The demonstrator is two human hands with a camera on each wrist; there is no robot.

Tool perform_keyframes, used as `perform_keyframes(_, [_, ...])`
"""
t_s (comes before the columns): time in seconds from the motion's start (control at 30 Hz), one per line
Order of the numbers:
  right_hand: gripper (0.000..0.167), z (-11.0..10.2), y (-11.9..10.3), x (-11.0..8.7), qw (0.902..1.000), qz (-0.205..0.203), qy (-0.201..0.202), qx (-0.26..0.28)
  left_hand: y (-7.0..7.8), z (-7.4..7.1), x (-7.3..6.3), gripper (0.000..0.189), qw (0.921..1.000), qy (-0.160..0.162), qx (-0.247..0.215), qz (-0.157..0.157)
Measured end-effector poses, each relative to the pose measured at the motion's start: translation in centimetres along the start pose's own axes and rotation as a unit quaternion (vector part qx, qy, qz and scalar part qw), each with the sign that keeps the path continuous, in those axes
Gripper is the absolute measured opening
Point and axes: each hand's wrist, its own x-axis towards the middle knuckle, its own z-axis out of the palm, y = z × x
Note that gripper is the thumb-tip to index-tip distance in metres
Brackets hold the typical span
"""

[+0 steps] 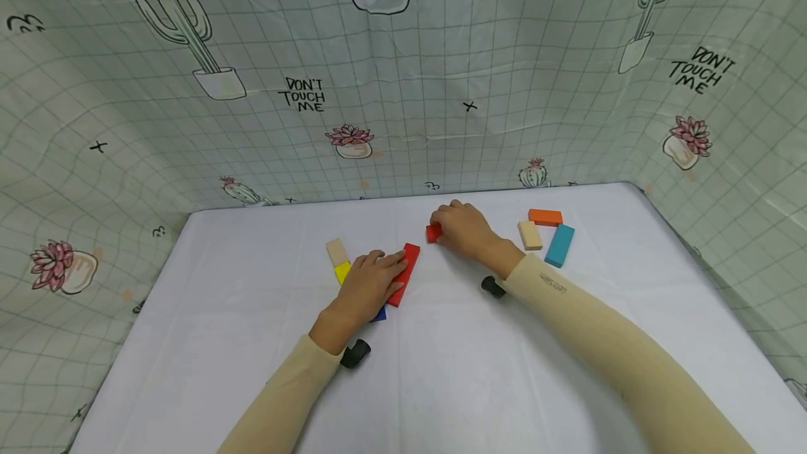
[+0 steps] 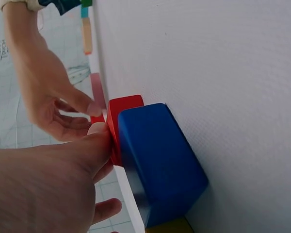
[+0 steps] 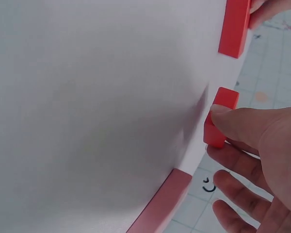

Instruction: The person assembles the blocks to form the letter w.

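Note:
My left hand (image 1: pixel 366 286) lies over a long red block (image 1: pixel 408 265), its thumb and fingertips gripping the sides. Under and beside that hand are a blue block (image 2: pixel 160 160), a yellow block (image 1: pixel 342 271) and a beige block (image 1: pixel 337 252), laid in a slanting line and partly covered. Farther back and to the right, my right hand (image 1: pixel 469 230) pinches a small red block (image 3: pixel 221 116) between thumb and fingers. A pink block (image 3: pixel 160 206) lies near it in the right wrist view; in the head view it is hidden by the hand.
Right of the right hand lie an orange block (image 1: pixel 545 217), a second beige block (image 1: pixel 530 235) and a teal block (image 1: pixel 559 245). Black wrist-worn pieces (image 1: pixel 493 286) show beneath both sleeves. A patterned cloth (image 1: pixel 410 111) hangs behind the white table (image 1: pixel 479 384).

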Motion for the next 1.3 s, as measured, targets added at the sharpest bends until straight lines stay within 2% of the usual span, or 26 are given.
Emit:
perform_keyframes(0.17, [0.027,0.2,-0.2,-0.6,0.9999,-0.003,0.015,0.002,0.0,0.0,0.0,0.049,1.0,-0.001,-0.002,0.0])
perform_keyframes(0.5, [0.028,0.9,-0.4,-1.1,0.9998,0.001,0.01,0.015,0.0,0.1,0.0,0.049,1.0,-0.001,-0.007,-0.001])
perform_keyframes(0.97, [0.028,1.0,-0.9,-1.0,0.999,-0.024,0.02,0.031,-0.1,0.0,0.2,0.051,0.9999,-0.008,-0.007,-0.004])
perform_keyframes(1.3, [0.028,1.2,-1.2,-1.0,0.9989,-0.025,0.02,0.033,0.0,-0.1,0.1,0.051,0.9999,-0.009,-0.005,-0.006])
